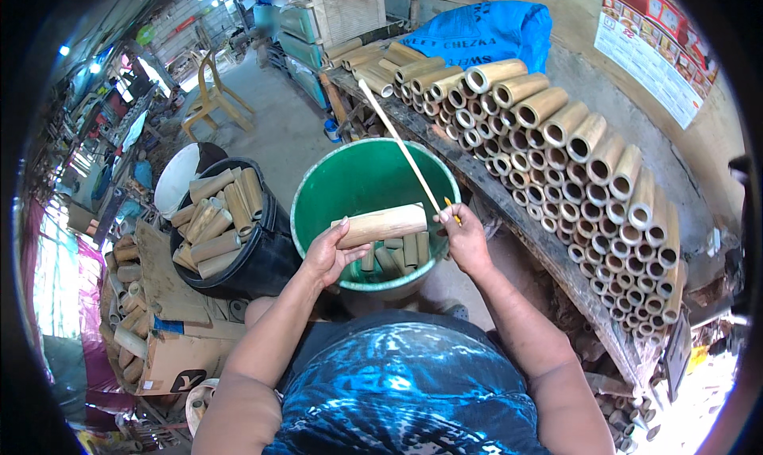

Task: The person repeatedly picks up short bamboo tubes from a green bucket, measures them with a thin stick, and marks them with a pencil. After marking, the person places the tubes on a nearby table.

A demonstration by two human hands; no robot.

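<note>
My left hand point(324, 253) is closed around one end of a cut bamboo tube point(383, 224), which lies nearly level over the mouth of a green bucket point(340, 182). In my right hand point(467, 239) are a long thin pale stick point(400, 147), slanting up and to the left, and a yellow pencil point(448, 204). The right fingers sit close to the tube's right end; whether they touch it is hard to tell. Several cut bamboo pieces point(388, 258) rest at the bottom of the bucket, partly hidden by the held tube.
Bamboo tubes point(556, 149) are stacked on a wooden bench point(501, 216) to the right, beside a blue sack point(485, 35). To the left stand a black bin point(274, 252) of bamboo pieces and a cardboard box point(179, 360). Farther back is a yellow chair point(213, 97).
</note>
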